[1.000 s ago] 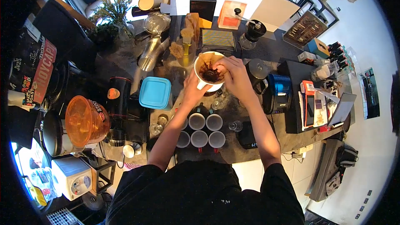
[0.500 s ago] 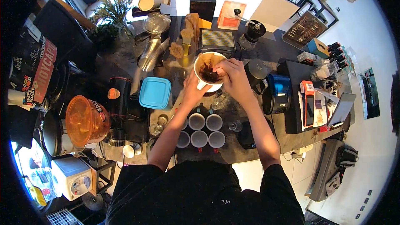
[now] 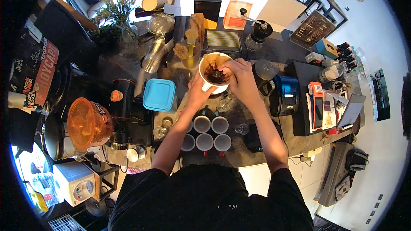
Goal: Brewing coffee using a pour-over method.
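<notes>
A white coffee dripper [image 3: 203, 65] is tilted above the counter, lined with a brown paper filter [image 3: 223, 59]. Dark, wet coffee grounds [image 3: 214, 74] cling to the filter's inside and lie in its bottom. My left hand [image 3: 198, 93] is closed around the dripper's lower left side, by its handle. At the right rim my right hand [image 3: 241, 78] has its fingers drawn together, the tips reaching into the filter over the grounds. What those fingertips pinch, if anything, is hidden. Below my wrists stand several cups [image 3: 204, 141] in two rows, partly covered by my left forearm.
Left of my arms sit a blue-lidded container [image 3: 159, 94] and an orange plastic tub [image 3: 87, 124]. A hand grinder [image 3: 258, 34] stands at the far right, near a glass carafe [image 3: 264, 72]. A black scale [image 3: 253, 138] lies beside my right forearm, with a small glass [image 3: 242, 129] next to it.
My right fingertips have shifted very slightly inside the filter. The dripper and my left hand have hardly moved.
</notes>
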`<state>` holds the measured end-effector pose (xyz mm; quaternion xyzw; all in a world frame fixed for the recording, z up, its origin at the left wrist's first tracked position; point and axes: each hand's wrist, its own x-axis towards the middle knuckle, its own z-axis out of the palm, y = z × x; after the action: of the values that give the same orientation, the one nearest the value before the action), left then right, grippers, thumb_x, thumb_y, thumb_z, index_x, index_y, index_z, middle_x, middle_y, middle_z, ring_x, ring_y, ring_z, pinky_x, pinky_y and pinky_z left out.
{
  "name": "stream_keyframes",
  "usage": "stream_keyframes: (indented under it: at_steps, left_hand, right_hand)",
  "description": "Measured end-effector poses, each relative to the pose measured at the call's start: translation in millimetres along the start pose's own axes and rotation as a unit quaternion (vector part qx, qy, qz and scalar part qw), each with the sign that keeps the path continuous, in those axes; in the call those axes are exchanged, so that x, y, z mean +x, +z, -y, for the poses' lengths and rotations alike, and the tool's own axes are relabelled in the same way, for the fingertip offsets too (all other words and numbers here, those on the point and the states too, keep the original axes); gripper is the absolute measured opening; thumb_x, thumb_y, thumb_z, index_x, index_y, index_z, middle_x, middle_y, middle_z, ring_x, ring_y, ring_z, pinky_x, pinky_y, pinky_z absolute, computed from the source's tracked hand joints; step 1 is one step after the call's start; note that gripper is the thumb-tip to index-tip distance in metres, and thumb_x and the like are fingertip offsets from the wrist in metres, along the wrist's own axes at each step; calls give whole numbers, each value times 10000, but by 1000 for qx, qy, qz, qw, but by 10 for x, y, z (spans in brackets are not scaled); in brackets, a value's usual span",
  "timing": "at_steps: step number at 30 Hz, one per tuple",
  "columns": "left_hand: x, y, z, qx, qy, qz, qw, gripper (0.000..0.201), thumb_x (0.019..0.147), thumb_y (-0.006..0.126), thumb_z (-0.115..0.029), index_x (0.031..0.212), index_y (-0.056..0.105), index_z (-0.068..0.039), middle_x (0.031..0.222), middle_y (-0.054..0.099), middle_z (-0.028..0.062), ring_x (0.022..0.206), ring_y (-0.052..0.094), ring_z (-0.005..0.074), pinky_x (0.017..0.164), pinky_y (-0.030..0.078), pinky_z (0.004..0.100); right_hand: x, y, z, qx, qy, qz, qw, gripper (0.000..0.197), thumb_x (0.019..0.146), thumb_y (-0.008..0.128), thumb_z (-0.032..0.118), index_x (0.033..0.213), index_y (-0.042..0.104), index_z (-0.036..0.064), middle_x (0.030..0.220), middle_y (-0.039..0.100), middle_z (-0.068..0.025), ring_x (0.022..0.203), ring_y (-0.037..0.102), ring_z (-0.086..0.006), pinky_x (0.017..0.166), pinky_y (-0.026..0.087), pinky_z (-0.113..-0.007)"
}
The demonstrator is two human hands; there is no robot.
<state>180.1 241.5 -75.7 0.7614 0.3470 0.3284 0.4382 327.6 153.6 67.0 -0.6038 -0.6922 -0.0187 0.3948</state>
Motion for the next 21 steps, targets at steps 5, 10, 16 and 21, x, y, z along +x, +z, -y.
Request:
stream_keyframes:
  at_steps: [5, 10, 16, 21]
  left_hand:
    - [6, 45, -10, 2, 53, -90, 995, 574, 727, 861, -242, 1212, 629, -42, 1224, 649, 156, 1166, 615, 321, 975, 476, 425]
    - [11, 27, 77, 1, 2, -6, 1000, 814, 767, 786, -386, 1449, 430, -117, 1460, 467, 129, 1356, 437, 334, 1106, 264, 527]
    - [7, 32, 11, 21, 31, -77, 996, 598, 733, 864, -265, 1234, 623, -46, 1243, 649, 143, 1178, 613, 305, 987, 476, 426]
    - [30, -13, 48, 42, 29, -35, 998, 694, 750, 835, -326, 1330, 543, -82, 1341, 580, 134, 1257, 540, 311, 1049, 363, 477]
  right_hand:
    - [-25, 11, -17, -13, 2, 14, 1000, 194, 804, 584, -46, 954, 647, 59, 950, 681, -88, 934, 585, -296, 866, 404, -395]
    - [-28, 1, -24, -6, 10, -19, 1000, 121, 862, 583, 3, 950, 649, 53, 950, 663, -97, 933, 569, -309, 860, 407, -411]
    - [-61, -42, 6, 17, 54, -12, 998, 60, 928, 590, 60, 966, 633, 42, 930, 609, -106, 908, 551, -320, 834, 416, -403]
    - [-131, -137, -18, 1, 72, -45, 996, 90, 923, 623, 93, 986, 615, 30, 906, 599, -112, 901, 550, -316, 823, 421, -407]
